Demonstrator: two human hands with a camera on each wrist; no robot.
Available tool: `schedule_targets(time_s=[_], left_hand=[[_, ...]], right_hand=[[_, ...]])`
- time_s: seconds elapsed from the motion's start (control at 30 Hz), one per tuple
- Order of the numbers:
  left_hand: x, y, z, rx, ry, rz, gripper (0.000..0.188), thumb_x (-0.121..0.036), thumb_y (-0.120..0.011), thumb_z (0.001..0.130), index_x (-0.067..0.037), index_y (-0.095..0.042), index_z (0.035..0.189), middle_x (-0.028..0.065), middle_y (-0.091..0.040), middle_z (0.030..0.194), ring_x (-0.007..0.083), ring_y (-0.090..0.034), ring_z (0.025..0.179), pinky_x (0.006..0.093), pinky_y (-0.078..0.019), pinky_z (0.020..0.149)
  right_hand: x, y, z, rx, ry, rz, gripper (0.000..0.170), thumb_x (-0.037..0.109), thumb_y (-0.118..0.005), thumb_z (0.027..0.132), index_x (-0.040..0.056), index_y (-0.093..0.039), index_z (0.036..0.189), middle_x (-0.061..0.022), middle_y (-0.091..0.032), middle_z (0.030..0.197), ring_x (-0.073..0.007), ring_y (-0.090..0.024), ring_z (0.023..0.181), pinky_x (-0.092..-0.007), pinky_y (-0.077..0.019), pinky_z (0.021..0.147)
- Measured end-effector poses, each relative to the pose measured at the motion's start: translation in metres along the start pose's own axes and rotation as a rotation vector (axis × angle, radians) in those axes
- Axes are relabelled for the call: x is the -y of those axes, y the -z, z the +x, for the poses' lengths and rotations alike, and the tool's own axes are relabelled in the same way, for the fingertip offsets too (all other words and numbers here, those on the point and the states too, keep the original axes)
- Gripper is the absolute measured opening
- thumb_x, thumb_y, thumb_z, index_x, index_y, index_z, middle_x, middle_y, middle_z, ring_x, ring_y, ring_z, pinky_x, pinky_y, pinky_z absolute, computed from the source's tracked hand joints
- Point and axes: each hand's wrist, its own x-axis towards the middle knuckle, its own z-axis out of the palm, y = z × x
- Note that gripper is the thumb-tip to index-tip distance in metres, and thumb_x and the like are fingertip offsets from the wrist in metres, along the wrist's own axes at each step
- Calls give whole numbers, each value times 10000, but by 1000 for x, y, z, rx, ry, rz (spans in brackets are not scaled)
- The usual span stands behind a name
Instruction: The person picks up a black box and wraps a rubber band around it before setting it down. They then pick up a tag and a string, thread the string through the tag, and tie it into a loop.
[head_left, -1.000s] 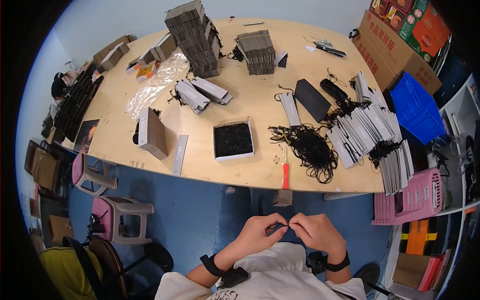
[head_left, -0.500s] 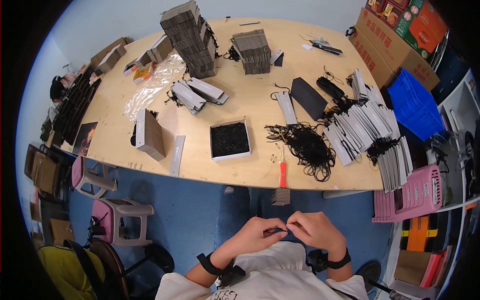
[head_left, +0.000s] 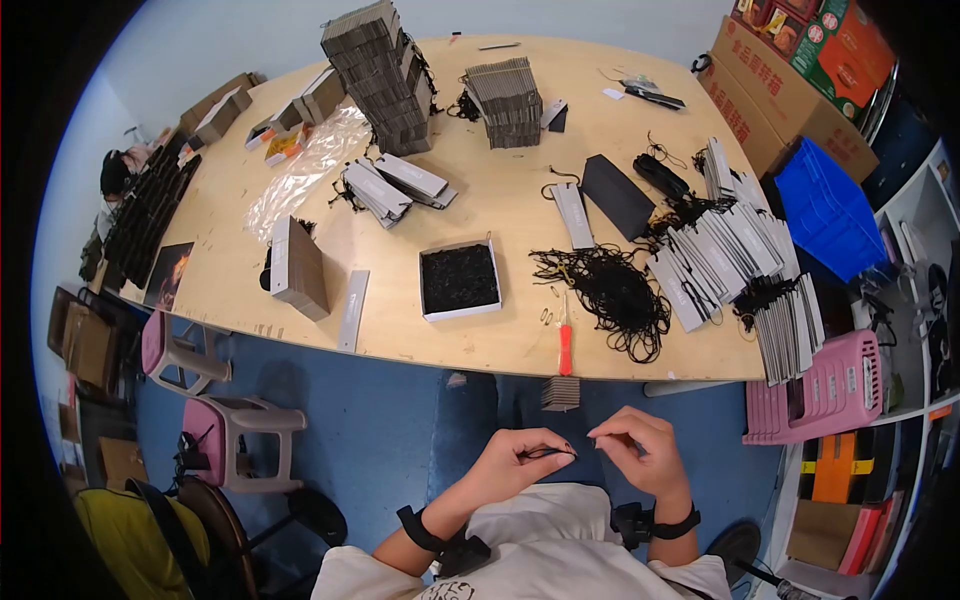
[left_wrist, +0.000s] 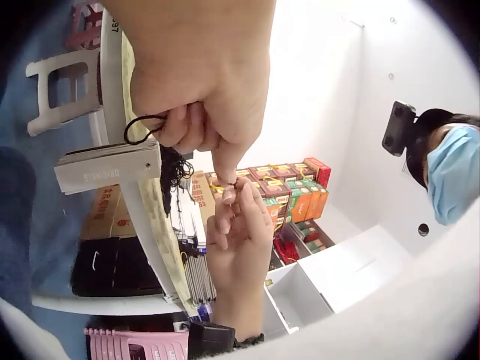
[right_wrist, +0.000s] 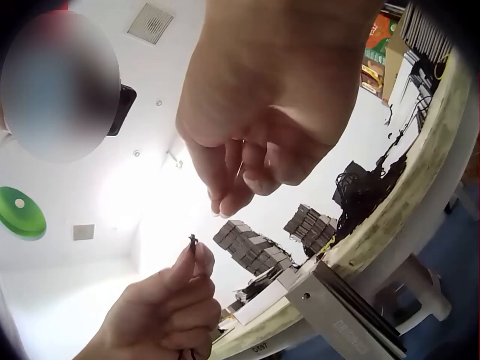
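Observation:
My left hand [head_left: 521, 464] pinches a thin black cord [left_wrist: 135, 129] between thumb and forefinger. In the right wrist view, a small dark knot-like end of it sticks up above the fingertips, and a loop shows by the curled fingers in the left wrist view. Just to the right, my right hand [head_left: 641, 448] is raised with thumb and forefinger close together; no thing shows between them. A small gap parts the two hands. Both are in front of the table's near edge, above my lap. A small stack of grey tags [head_left: 562, 394] sits at that edge, ahead of the hands.
On the table [head_left: 400, 260] are a white box of black bits [head_left: 459, 280], a tangle of black cords [head_left: 610, 300], a red-handled tool [head_left: 566, 350], rows of tags [head_left: 725, 255] and tall tag stacks [head_left: 385, 85]. A blue crate [head_left: 832, 210] stands right; stools [head_left: 245, 440] stand left.
The fingertips were together a second ago; my right hand has since drawn away to the right and up. My left hand stays almost in place with the cord.

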Motion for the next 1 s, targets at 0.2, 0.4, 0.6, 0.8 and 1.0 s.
schedule_targets(time_s=[0.2, 0.4, 0.6, 0.8, 1.0], left_hand=[[1, 4, 0, 22, 6, -6, 113, -80, -684, 897, 10, -687, 964, -52, -544, 676, 5, -381, 604, 196, -298, 516], [4, 4, 0, 42, 2, 1, 115, -91, -680, 904, 6, -684, 965, -57, -533, 682, 4, -374, 613, 194, -302, 518], [3, 2, 0, 55, 14, -30, 139, -119, -648, 931, 11, -676, 972, -60, -522, 682, 6, -377, 617, 199, -309, 523], [4, -1, 1, 29, -33, -17, 166, -144, -605, 961, 10, -664, 955, -67, -493, 667, 3, -357, 611, 206, -293, 516], [4, -4, 1, -5, 3, -92, 108, -112, -612, 947, -10, -647, 940, -86, -462, 637, -7, -331, 577, 192, -246, 514]], right_hand=[[8, 0, -1, 157, -36, 12, 136, -10, -715, 782, 28, -674, 906, -36, -626, 737, -107, -546, 552, -239, -404, 480], [1, -3, -2, 172, 1, -18, 117, 25, -726, 790, 29, -669, 892, -62, -642, 752, -131, -595, 582, -246, -442, 503], [-1, -4, -2, 182, -21, -23, 73, 20, -683, 821, 20, -632, 874, -84, -651, 771, -203, -633, 630, -279, -485, 562], [0, -3, -2, 207, -28, -35, 67, 26, -656, 841, 21, -609, 888, -94, -654, 787, -240, -658, 679, -312, -502, 590], [-1, -3, -2, 208, -34, -70, 92, 29, -660, 833, 28, -585, 886, -104, -640, 781, -274, -643, 677, -334, -500, 585]])
